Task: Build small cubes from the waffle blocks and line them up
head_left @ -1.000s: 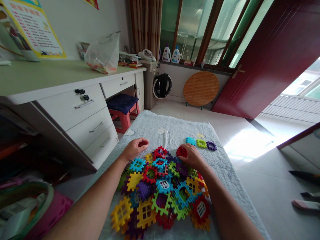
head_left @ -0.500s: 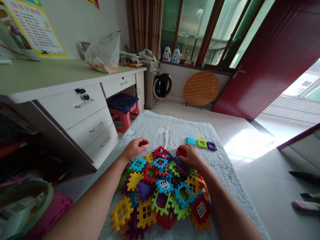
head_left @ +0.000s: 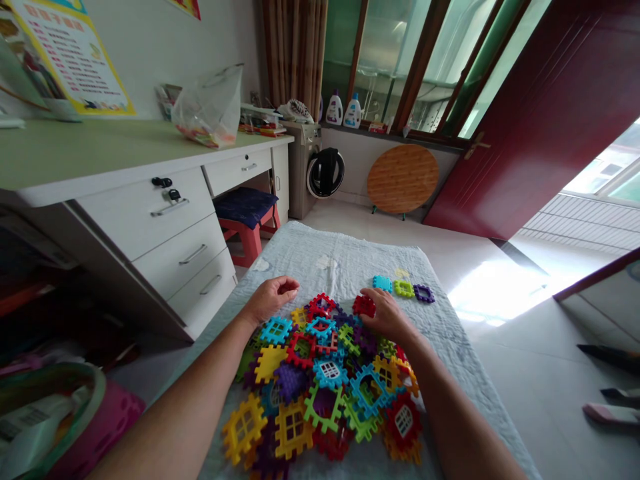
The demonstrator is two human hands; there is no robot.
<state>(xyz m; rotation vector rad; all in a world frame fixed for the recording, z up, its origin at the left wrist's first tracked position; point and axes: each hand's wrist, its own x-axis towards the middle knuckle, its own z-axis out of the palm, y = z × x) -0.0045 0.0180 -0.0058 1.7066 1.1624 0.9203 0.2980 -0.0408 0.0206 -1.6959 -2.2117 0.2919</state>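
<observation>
A heap of toothed plastic pieces in red, blue, yellow, green and purple, with a yellow piece [head_left: 271,363] among them, lies on the cloth-covered surface [head_left: 345,257]. My right hand [head_left: 387,313] is closed on a red piece [head_left: 364,306] at the heap's far right edge. At the far left edge of the heap my left hand [head_left: 273,297] hovers with its fingers curled together; what they hold, if anything, is hidden. Beyond my right hand, a light blue piece [head_left: 383,283], a green piece [head_left: 404,289] and a purple piece [head_left: 425,293] lie in a row.
On the left stands a desk [head_left: 125,147] with drawers and a plastic bag [head_left: 213,110] on top. A red stool [head_left: 250,233] is beside it. A pink basket [head_left: 113,413] sits at the lower left. Behind are a washing machine [head_left: 300,167] and a round wooden board [head_left: 403,177].
The fingers of my right hand have shifted slightly, and more of the red piece shows. My left hand has hardly moved.
</observation>
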